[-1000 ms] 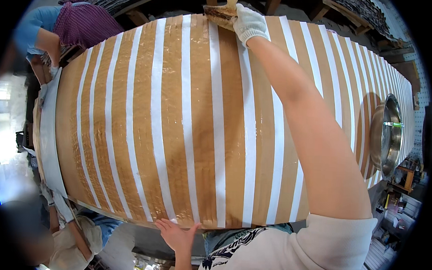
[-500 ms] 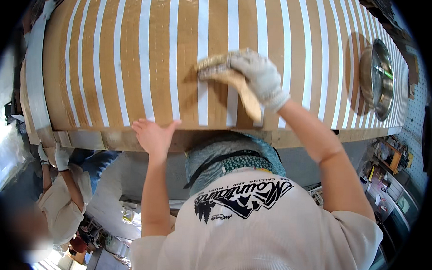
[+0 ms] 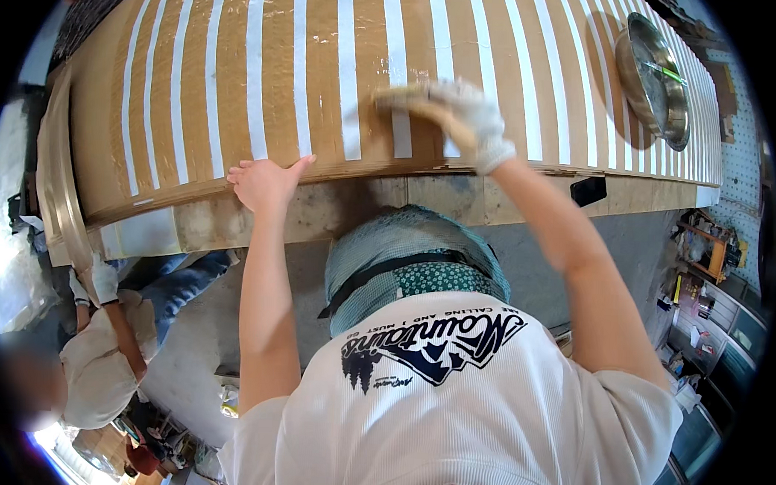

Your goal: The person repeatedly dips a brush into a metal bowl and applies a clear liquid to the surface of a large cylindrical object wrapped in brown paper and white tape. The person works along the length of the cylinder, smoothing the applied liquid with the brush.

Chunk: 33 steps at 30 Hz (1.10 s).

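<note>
A wide stack of brown sheets (image 3: 320, 112) lies fanned out, with white strips showing between the sheets and a wet shine on the surface. My right hand (image 3: 465, 117), in a pale work glove, is closed around a wooden-handled brush (image 3: 410, 98). The brush rests low over the sheets, its bristle end pointing left and blurred by motion. My left hand (image 3: 266, 183) is bare and sits on the near edge of the stack, thumb spread away from the fingers.
A metal basin (image 3: 654, 81) stands on the sheets at the right, with something bright green in it. A dark phone-like object (image 3: 588, 191) lies on the wooden table edge (image 3: 458, 198). At the left, a person (image 3: 111, 352) has gloved hands at a long brown strip (image 3: 61, 171). Shelves (image 3: 704, 245) stand at right.
The brush has moved toward the near edge and slightly right over the sheets. My left hand stays at the edge. The whole view has shifted, showing more of the wooden table edge.
</note>
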{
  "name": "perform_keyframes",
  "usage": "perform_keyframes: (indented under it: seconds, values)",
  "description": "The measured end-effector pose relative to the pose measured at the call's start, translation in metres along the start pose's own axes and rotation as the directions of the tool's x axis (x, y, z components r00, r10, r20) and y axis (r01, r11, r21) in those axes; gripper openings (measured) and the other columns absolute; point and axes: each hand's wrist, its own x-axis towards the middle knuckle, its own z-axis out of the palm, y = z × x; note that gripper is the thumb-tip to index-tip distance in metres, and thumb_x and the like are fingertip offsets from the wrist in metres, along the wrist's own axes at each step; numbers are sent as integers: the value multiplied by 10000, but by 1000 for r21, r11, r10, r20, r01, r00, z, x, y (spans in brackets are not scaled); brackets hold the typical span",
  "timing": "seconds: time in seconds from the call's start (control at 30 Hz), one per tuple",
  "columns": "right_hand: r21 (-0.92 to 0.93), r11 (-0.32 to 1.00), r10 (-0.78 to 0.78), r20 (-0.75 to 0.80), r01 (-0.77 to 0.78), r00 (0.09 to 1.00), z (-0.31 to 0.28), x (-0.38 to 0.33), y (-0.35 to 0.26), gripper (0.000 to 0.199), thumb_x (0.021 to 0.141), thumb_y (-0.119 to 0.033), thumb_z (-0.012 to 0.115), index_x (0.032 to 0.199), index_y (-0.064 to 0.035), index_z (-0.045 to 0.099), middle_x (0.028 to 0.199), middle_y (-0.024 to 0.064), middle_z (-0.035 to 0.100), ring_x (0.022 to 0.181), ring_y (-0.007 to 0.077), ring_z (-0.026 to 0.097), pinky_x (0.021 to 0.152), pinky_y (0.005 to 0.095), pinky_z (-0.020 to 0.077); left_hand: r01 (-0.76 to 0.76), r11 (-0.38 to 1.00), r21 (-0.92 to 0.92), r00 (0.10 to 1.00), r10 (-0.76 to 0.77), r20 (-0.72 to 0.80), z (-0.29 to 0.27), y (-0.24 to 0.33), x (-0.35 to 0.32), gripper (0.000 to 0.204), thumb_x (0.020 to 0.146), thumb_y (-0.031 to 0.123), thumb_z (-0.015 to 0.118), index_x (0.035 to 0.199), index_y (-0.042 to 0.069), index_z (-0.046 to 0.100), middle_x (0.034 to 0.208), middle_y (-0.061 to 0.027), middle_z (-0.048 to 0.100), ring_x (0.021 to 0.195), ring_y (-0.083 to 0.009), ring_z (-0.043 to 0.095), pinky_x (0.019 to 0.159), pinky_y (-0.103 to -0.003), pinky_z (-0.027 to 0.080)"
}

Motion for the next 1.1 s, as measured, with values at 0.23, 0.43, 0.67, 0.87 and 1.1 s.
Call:
perform_keyframes:
  seconds: [0.23, 0.43, 0.67, 0.87, 1.1]
  values:
    - [100, 994, 1, 406, -45, 914, -26, -38, 2, 301, 826, -277, 706, 1063, -91, 690, 1056, 123, 677, 971, 316, 639, 850, 384, 509, -17, 1000, 26, 1000, 17, 26, -14, 2, -8, 1059, 634, 843, 619, 1138, -87, 658, 1270, -250, 552, 1240, -420, 461, 992, -484, 423]
    - [-115, 966, 256, 267, -233, 929, -28, 52, 11, 328, 788, -265, 754, 999, -62, 605, 976, 158, 668, 969, 352, 644, 808, 452, 514, 20, 1000, 8, 996, -21, 85, -26, 8, -9, 1211, 601, 828, 664, 1309, -136, 475, 1416, -312, 411, 1342, -455, 362, 1039, -509, 393]
    - [-123, 959, 256, -5, -255, 967, -13, 221, 77, 358, 808, -258, 744, 1060, -67, 577, 966, 154, 686, 929, 364, 659, 800, 449, 527, 118, 989, -92, 991, -111, 76, -11, 11, -7, 1380, 591, 793, 707, 1442, -174, 210, 1516, -371, 209, 1457, -435, 184, 1158, -473, 264]
    - [-178, 935, 297, -83, -307, 951, -1, 384, 132, 407, 799, -245, 763, 1115, -76, 570, 1049, 151, 678, 1023, 357, 641, 857, 446, 525, 124, 991, -56, 988, -118, 100, -7, 10, -2, 1397, 553, 808, 707, 1403, -209, 266, 1488, -384, 256, 1441, -448, 215, 1180, -447, 228]
    - [-325, 932, 66, -279, -159, 958, 17, 506, 207, 313, 828, -244, 724, 1079, -112, 590, 1020, 117, 689, 995, 318, 656, 827, 438, 525, 107, 994, 4, 988, -106, 113, -8, 13, -4, 1355, 565, 756, 745, 1360, -245, 297, 1447, -402, 312, 1428, -453, 234, 1187, -427, 218]
